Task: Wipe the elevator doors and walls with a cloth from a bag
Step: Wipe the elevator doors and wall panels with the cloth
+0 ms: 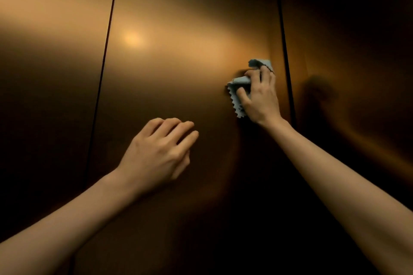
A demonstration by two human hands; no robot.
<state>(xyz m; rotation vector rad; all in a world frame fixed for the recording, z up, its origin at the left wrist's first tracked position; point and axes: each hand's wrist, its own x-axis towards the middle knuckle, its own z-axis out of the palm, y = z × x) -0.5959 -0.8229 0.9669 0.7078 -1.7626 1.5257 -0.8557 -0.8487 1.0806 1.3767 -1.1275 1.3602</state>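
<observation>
A brushed, bronze-toned elevator wall fills the view, split by a dark vertical seam (105, 69) at far left. To the right of that seam, over the wide middle panel (178, 18), a person's left hand (156, 154) hangs with its back to the camera, its fingers (176, 127) loosely curled and grasping nothing; whether the fingertips meet the metal cannot be told. Above those fingers a soft spot of reflected light (133, 38) glows on the steel. Further right, the right hand (260, 96) presses a pale blue cloth (237, 89) against the same panel, its fingers (267, 71) and thumb curled over the bunched fabric. The cloth's zigzag edge shows just left of the thumb, and a fold pokes out above the fingertips. Just right of these fingers runs a second dark seam (287, 62), and beyond it, on the shadowed right panel (357, 40), lies a dim reflection (317, 94) of the hand.
</observation>
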